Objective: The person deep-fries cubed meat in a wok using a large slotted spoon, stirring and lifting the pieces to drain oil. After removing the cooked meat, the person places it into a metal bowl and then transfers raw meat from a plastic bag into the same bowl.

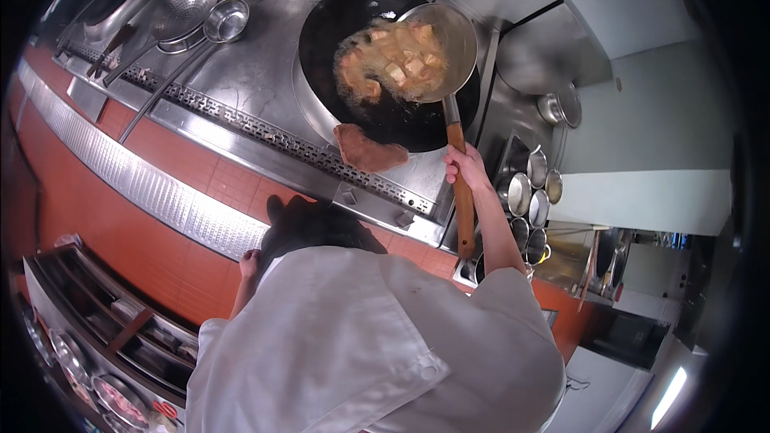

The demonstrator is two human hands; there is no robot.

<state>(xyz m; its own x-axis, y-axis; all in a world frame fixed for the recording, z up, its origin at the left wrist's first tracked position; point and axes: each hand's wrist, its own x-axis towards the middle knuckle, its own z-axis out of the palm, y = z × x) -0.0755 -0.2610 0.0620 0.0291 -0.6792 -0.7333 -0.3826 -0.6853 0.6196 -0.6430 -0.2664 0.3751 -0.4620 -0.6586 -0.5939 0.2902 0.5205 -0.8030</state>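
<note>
My right hand (464, 165) grips the wooden handle of a large round metal skimmer (458, 63). Its bowl lies at the right of a black wok (391, 129), partly over the food. Pale, lightly browned chunks of food (406, 69), too indistinct to name, sit in bubbling liquid in the wok. A folded brown cloth (370, 150) rests against the wok's near rim. At my left side hangs my left hand (249, 263), beside my dark trousers and away from the stove; its fingers are small and partly hidden.
On the steel stovetop (258, 81), a perforated strainer (186, 9) and a metal ladle (227, 19) lie left of the wok. Several metal pots (519, 194) stand to the right. Behind me on the left is a counter with compartments (129, 328) and a bowl of raw meat (122, 400).
</note>
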